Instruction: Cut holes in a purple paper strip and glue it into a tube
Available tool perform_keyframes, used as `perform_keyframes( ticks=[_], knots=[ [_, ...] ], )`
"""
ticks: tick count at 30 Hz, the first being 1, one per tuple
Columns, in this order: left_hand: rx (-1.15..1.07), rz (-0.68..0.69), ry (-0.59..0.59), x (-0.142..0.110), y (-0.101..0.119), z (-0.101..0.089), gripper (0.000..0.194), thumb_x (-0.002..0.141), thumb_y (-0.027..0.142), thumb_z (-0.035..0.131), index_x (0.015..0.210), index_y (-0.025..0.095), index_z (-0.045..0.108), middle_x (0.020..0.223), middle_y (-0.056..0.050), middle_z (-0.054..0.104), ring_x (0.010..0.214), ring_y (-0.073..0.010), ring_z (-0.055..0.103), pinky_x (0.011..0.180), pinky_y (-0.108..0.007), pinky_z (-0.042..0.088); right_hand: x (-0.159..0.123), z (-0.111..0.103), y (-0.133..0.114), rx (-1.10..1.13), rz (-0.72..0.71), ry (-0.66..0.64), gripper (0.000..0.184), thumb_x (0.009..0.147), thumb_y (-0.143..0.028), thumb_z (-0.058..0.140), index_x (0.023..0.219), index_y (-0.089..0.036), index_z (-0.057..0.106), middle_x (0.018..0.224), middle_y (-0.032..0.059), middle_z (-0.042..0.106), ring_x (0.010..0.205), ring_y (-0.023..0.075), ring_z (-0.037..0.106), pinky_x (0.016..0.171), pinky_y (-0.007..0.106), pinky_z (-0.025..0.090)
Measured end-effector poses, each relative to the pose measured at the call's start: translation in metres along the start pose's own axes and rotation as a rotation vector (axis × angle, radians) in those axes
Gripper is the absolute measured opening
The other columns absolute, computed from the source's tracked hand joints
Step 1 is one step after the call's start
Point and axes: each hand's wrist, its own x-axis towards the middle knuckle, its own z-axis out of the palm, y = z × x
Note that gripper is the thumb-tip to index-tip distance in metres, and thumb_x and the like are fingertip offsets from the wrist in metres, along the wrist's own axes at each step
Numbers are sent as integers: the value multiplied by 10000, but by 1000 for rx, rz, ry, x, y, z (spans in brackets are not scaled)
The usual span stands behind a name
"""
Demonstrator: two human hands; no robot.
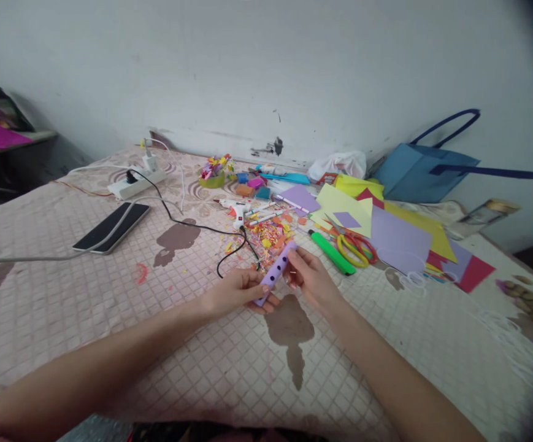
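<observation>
A narrow purple strip (276, 270), which looks like folded or rolled craft paper or foam, bears several black dots along its length. It is held tilted above the patterned tablecloth. My left hand (243, 288) pinches its lower end, thumb on top and fingers beneath. At the upper end, my right hand (310, 275) grips it between thumb and fingers. Just beyond the strip lies a pile of small colourful paper scraps (270, 236). A white glue gun (237, 210) with a black cord rests behind the pile.
Right of my hands lie a green utility knife (333, 252) and yellow-and-red scissors (356, 245), then coloured sheets (399, 236) and a blue bag (425, 172). A phone (112, 228) and a power strip (137, 184) with cables are at left. A green bowl (212, 180) stands at the back.
</observation>
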Motion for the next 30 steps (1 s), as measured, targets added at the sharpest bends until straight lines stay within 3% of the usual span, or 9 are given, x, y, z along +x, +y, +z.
perform_keyframes(
  ticks=[7, 11, 16, 24, 30],
  knots=[
    [23, -3, -64, -1, -3, 2, 415, 741, 478, 759, 893, 111, 641, 908, -105, 735, 749, -154, 702, 730, -268, 543, 2, -3, 4, 3, -20, 31, 309, 751, -467, 727, 736, -183, 604, 564, -49, 504, 463, 63, 423, 410, 191, 304],
    [2, 19, -88, 1, -5, 2, 429, 761, 464, 750, 994, 125, 629, 957, -111, 729, 800, -167, 705, 769, -280, 533, 1, 0, 8, -5, 13, 9, 325, 736, -479, 736, 721, -185, 599, 552, -55, 493, 447, 61, 410, 409, 192, 310],
    [-20, 3, -88, 0, -5, 1, 373, 794, 442, 730, 948, 119, 623, 897, -102, 731, 743, -160, 705, 724, -279, 535, -1, 3, 8, 6, 47, -24, 373, 765, -552, 675, 769, -185, 607, 599, -37, 528, 463, 73, 457, 390, 188, 322],
    [-41, -3, -48, 0, -3, 2, 446, 780, 526, 709, 990, 142, 627, 969, -111, 734, 820, -177, 713, 742, -274, 533, 1, 1, 8, 5, 41, -9, 312, 752, -478, 718, 769, -185, 612, 561, -53, 525, 436, 61, 437, 394, 188, 326],
    [-38, 11, -18, 1, 1, 0, 445, 772, 539, 711, 966, 141, 663, 956, -106, 738, 782, -168, 708, 659, -230, 520, -1, 5, 11, 27, 75, -62, 332, 741, -500, 719, 788, -188, 613, 598, -33, 567, 474, 79, 485, 402, 186, 359]
  ],
)
